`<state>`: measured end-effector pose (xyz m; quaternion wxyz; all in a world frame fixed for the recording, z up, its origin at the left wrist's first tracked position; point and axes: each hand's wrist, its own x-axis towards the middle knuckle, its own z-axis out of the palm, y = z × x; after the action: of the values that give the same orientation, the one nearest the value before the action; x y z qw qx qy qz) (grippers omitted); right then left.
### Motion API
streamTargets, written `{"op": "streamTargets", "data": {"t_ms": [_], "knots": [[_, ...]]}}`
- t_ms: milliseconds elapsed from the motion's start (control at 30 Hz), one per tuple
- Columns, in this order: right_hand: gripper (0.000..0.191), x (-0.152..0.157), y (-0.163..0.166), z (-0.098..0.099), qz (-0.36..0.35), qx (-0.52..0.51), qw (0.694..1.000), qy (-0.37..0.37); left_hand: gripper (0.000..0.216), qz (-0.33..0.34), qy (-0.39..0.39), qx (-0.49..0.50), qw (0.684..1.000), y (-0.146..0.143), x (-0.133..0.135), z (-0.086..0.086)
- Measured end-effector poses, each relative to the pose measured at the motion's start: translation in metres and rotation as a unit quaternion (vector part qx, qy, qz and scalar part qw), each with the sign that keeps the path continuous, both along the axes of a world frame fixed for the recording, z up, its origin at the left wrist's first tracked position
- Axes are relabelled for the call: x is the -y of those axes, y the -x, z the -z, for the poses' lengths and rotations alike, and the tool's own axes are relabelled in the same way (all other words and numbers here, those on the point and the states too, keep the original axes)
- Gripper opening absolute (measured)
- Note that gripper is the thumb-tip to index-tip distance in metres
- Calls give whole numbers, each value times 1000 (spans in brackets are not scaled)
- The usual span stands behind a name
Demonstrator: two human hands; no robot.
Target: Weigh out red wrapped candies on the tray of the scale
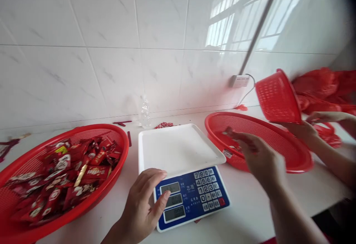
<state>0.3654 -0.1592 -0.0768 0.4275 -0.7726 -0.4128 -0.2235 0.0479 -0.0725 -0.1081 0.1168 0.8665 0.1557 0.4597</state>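
My left hand (144, 203) is at the near left edge of a digital scale (191, 195), thumb and fingers apart, with nothing in it. The scale's white tray (178, 145) holds no goods. My right hand (264, 158) is over the near side of a shallow red basket (289, 144), its fingers pinched on a small dark-red wrapped piece (230, 131), blurred by motion. A few small pieces lie inside that basket, partly hidden by the hand. At the left, a large red basket (111, 188) holds many red-wrapped candies (58, 177).
A co-worker's hand (303, 134) holds a tilted small red basket (278, 97) above the shallow one; another hand (330, 117) is beside it. Red plastic bags (319, 88) lie at the far right. A clear bottle (145, 112) stands by the wall, near a power strip (239, 81).
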Motion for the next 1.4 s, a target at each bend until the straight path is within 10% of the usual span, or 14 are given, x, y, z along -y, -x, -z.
{"op": "streamTargets", "data": {"t_ms": [133,500,700,900,1400], "knots": [[55,-2,-20,2,34,71,991,112,34,32,18,13,999,-4,3,-3],[34,-69,115,32,-373,140,915,66,18,-69,60,24,995,6,6,-23],[34,-57,108,42,-367,140,917,72,15,-230,198,-154,940,65,-21,-64],[36,-54,107,43,-377,128,914,76,31,-299,319,-299,848,123,-76,-61],[36,-53,109,43,-387,64,916,82,55,-383,307,-424,761,110,-95,-51]]}}
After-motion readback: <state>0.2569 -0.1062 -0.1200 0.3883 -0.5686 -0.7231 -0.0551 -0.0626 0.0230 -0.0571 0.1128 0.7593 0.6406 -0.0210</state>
